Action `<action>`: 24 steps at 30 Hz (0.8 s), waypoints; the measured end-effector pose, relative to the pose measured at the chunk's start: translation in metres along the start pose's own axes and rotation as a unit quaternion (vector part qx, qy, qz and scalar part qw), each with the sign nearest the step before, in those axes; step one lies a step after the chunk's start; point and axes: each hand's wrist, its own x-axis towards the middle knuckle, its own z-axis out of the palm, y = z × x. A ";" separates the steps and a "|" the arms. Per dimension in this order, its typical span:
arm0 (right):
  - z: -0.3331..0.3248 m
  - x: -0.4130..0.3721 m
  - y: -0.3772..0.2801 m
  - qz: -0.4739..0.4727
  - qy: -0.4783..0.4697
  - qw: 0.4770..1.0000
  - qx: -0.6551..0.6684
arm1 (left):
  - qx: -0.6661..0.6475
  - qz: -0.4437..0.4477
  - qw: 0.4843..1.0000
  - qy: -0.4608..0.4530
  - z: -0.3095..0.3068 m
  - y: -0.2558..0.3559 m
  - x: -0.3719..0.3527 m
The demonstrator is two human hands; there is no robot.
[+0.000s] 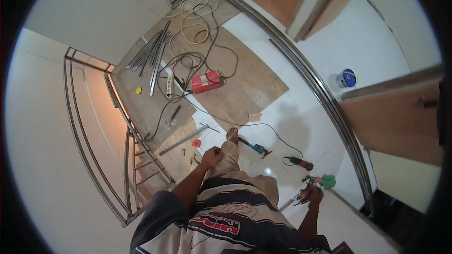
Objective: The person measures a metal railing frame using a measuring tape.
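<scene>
My left hand (213, 158) is closed beside my knee, with a small dark object (217, 150) showing at its fingers; its kind is not clear. Low on the right, my right hand (314, 194) is closed at a tangle of thin cords (297, 199). What exactly its fingers grip is too small to make out. Just beyond that hand lies a green bag (328, 181). An angle grinder (301, 163) with a cord rests on the white tiles nearby. A blue-handled hammer-like tool (254, 146) lies by my foot.
A red welding machine (206, 82) sits among tangled cables, beside a power strip (170, 86). Metal bars (153, 51) lie behind it. Long metal tubes (320, 91) curve along the right; a blue bucket (347, 78) stands beyond. A metal railing (75, 94) borders the stair opening at left.
</scene>
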 end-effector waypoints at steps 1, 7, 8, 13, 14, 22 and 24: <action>0.022 0.017 0.006 0.029 0.001 0.999 0.029 | -0.029 -0.050 0.998 -0.020 -0.008 -0.022 0.029; 0.208 0.105 -0.131 0.009 -0.133 0.980 -0.150 | -0.068 -0.177 0.980 0.067 -0.107 -0.023 0.155; 0.233 0.121 -0.152 -0.020 -0.156 0.973 -0.171 | -0.067 -0.187 0.978 0.068 -0.117 -0.029 0.175; 0.394 0.271 -0.218 -0.048 -0.216 0.949 -0.225 | -0.188 -0.194 0.955 0.120 -0.125 -0.035 0.268; 0.439 0.308 -0.224 -0.094 -0.251 0.924 -0.274 | -0.217 -0.197 0.948 0.126 -0.128 -0.034 0.284; 0.852 0.433 -0.139 -0.234 -0.420 0.797 -0.365 | -0.134 -0.238 0.950 0.150 -0.106 -0.085 0.474; 0.924 0.409 -0.193 -0.153 -0.335 0.854 -0.367 | -0.134 -0.271 0.942 0.147 -0.115 -0.085 0.508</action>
